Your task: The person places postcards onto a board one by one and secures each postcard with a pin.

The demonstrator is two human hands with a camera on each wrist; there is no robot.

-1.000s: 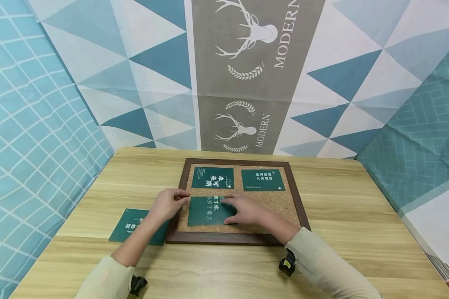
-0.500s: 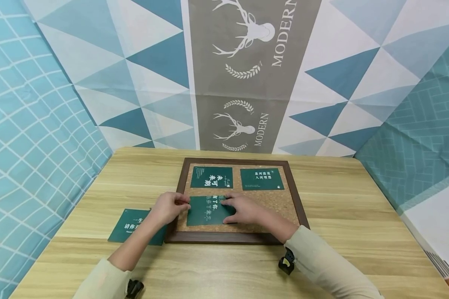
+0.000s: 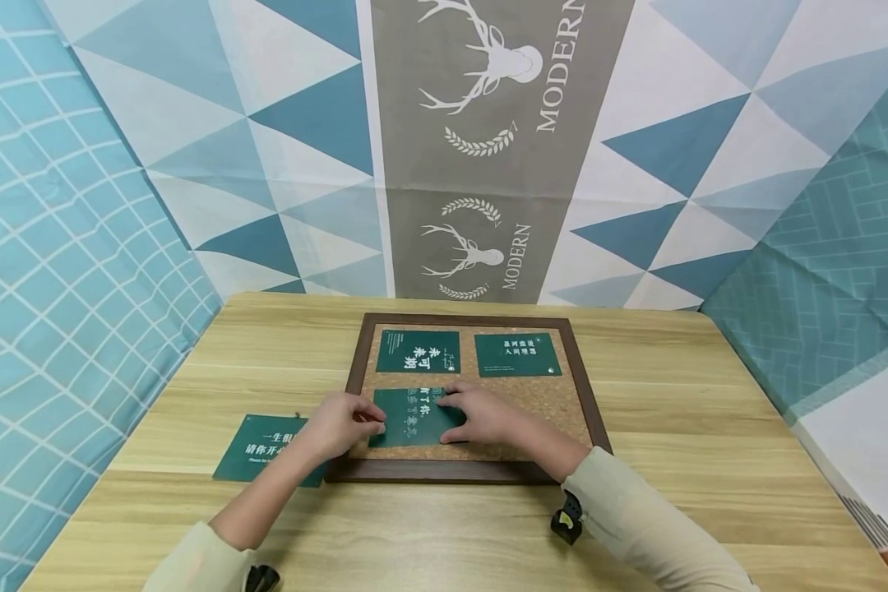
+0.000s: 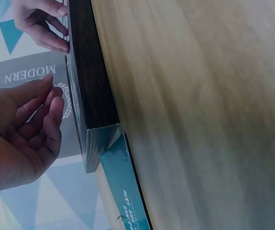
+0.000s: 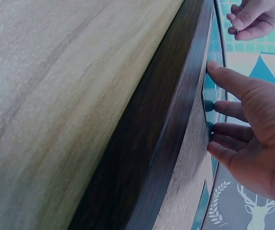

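Note:
My right hand (image 3: 484, 413) rests its spread fingertips on a dark green card (image 3: 400, 411) with white lettering, which lies on the framed cork board (image 3: 444, 471). In the right wrist view the thumb and fingertips press along that card's edge. My left hand (image 3: 340, 426) is over the card's left end, thumb and forefinger pinched together. Between those fingertips the left wrist view shows a small thin pin (image 4: 55, 84), mostly hidden by the fingers. Two more green cards, an upper left card (image 3: 418, 351) and an upper right card (image 3: 518, 355), lie on the board's far half.
Another green card (image 3: 266, 448) lies on the wooden table (image 3: 673, 460) left of the board, partly under my left forearm. A small dark thing (image 3: 298, 415) sits at its far edge. A patterned cloth backdrop (image 3: 481, 181) stands behind the table.
My left hand has moved right, from beside the card's upper left corner to over its left end, its fingers pinching. My right hand has stayed on the card.

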